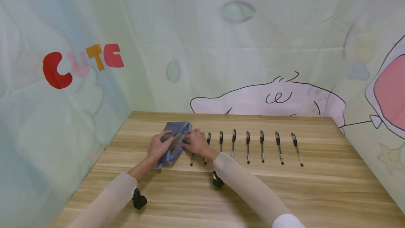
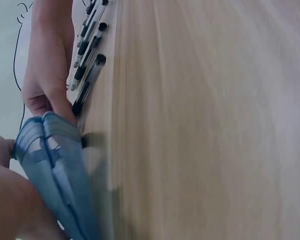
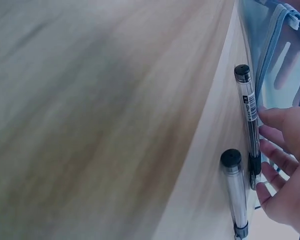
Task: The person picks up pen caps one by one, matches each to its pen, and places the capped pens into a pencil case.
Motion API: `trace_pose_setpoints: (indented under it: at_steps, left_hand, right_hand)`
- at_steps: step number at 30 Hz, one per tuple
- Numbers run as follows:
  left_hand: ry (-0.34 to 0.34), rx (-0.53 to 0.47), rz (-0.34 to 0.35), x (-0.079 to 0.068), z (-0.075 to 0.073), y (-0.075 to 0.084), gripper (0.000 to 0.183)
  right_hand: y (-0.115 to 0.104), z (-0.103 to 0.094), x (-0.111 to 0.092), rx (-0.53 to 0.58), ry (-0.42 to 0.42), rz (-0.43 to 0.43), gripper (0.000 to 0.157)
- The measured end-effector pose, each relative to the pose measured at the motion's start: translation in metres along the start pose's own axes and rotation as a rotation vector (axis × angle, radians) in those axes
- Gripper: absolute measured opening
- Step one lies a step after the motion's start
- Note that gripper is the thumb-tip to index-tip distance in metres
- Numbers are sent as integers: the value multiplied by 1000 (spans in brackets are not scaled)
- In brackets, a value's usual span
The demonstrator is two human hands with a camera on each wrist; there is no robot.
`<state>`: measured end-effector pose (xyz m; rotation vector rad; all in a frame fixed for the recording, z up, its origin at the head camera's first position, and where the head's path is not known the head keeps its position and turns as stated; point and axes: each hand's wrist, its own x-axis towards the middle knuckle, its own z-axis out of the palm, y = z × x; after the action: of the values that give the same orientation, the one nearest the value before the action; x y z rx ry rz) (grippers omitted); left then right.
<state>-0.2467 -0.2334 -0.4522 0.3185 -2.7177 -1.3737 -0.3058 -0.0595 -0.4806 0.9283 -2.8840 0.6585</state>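
The left hand [image 1: 159, 147] grips the blue mesh zip pouch [image 1: 175, 147]. Just right of the pouch lies the slim clear pen with black ends [image 3: 250, 127], its long axis running near to far. The right hand [image 1: 197, 141] is nearer to it, fingers apart and bent; whether they pinch the pouch's edge, I cannot tell.

In the head view, we are losing parts of the two leftmost pens [image 1: 191, 160] behind the right hand [image 1: 195, 142]. In the wrist views, we are seeing the left hand [image 2: 15, 205] and blue pouch [image 3: 271, 42] cut off by edges.
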Motion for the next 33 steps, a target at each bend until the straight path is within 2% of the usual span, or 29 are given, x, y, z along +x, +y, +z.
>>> trace_pose_setpoints:
  at_steps: [3,7,11,16,21,26,33]
  left_hand:
    - [1,-67,-23,-1,3,-1,47]
    - [-3,-126,-55,-3,4,-1,44]
    - [-6,-121,-70,-2,4,0,42]
    - [-9,-111,-91,0,3,1,42]
    - [4,-115,-88,0,3,1,41]
    - [8,-121,-88,-2,3,1,40]
    - [24,-135,-103,-4,6,1,39]
  right_hand:
    - [1,-2,-2,29,7,-14,26]
    - [7,-7,-5,63,75,-22,23]
    - [14,-16,-8,74,127,34,19]
    - [14,-30,-14,99,50,122,20]
    - [10,-32,-15,47,-40,190,30]
    - [5,-28,-15,-4,-26,269,45]
    - [1,-29,-14,40,-26,345,52]
